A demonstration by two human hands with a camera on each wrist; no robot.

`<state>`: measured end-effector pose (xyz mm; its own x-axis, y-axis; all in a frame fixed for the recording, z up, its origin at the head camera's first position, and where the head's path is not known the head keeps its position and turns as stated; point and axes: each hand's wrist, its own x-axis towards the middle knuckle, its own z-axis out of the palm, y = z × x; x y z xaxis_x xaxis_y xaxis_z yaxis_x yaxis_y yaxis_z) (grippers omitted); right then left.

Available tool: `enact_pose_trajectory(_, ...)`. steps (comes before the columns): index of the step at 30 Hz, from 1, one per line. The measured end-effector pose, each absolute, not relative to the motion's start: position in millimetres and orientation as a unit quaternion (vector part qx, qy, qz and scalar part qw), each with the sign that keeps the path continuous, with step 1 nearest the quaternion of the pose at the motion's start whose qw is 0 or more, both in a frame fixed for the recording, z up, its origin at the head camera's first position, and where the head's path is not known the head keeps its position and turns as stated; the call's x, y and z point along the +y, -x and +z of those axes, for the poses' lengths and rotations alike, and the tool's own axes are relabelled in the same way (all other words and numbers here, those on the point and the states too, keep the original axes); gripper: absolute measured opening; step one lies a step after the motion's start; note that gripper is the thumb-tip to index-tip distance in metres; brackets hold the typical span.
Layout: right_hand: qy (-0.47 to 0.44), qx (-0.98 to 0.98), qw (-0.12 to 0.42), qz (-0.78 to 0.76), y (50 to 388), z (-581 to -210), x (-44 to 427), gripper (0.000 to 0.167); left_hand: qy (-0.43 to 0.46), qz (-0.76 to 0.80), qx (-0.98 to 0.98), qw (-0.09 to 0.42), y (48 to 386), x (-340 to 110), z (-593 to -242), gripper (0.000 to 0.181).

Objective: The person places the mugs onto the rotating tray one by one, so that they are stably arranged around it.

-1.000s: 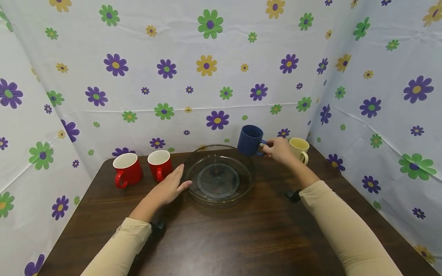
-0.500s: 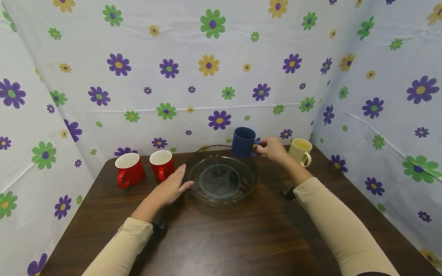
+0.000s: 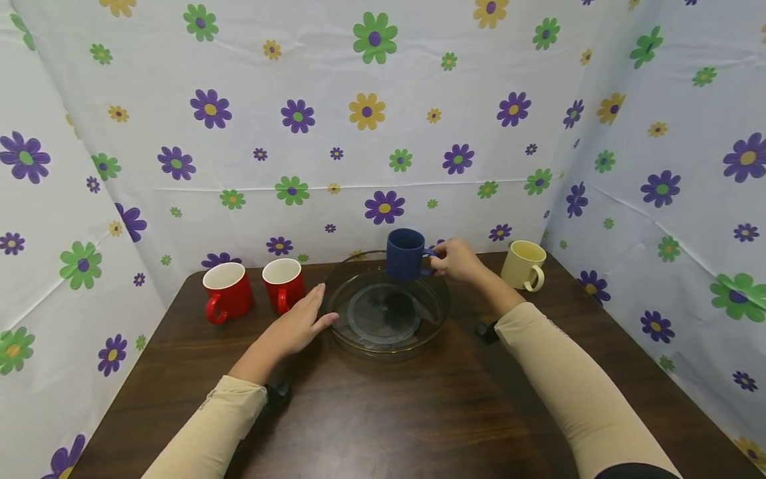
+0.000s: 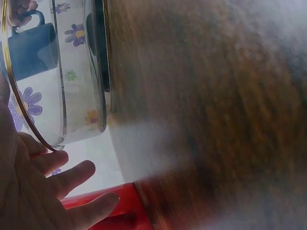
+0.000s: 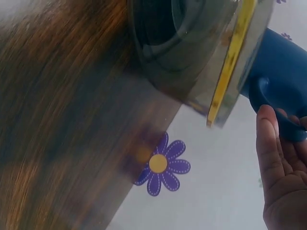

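Note:
My right hand [image 3: 461,261] pinches the handle of an upright blue mug [image 3: 403,258] and holds it over the back part of a clear glass dish [image 3: 383,347]. The right wrist view shows thumb and fingers of the right hand [image 5: 283,167] at the handle of the blue mug [image 5: 280,67]. At the dish's left side lies my left hand [image 3: 292,329], its fingers fairly straight along the rim and thumb spread. Through the glass dish [image 4: 76,115] in the left wrist view, the blue mug [image 4: 36,50] is seen, with the left hand [image 4: 43,191] beside the rim.
Two red mugs with white insides, a left one [image 3: 230,296] and a right one [image 3: 287,286], stand left of the dish. A yellow mug [image 3: 522,267] stands at the back right. The dark wooden table [image 3: 389,412] meets a flowered cloth wall [image 3: 251,219] behind.
My right hand has carried the blue mug leftward and slightly down, from the dish's right back edge to above its inside. The left hand stays by the rim.

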<state>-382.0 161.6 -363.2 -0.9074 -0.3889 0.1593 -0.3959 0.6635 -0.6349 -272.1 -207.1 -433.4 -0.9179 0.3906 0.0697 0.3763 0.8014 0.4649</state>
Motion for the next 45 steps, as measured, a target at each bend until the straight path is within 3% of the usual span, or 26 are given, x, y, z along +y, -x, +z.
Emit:
enact_pose_trajectory(18,-0.233,-0.914,-0.026,0.33,397,-383,138,0.011,-0.184,0.246,0.951,0.025,273,-207,-436,0.089)
enact_pose_trajectory(26,-0.259,-0.913,-0.072,0.306,403,-390,126,0.018,-0.181,0.252,0.951,0.014,273,-208,-440,0.083)
enact_pose_trajectory(45,-0.272,-0.933,-0.062,0.228,415,-393,107,0.015,-0.17,0.243,0.955,0.026,271,-206,-438,0.083)
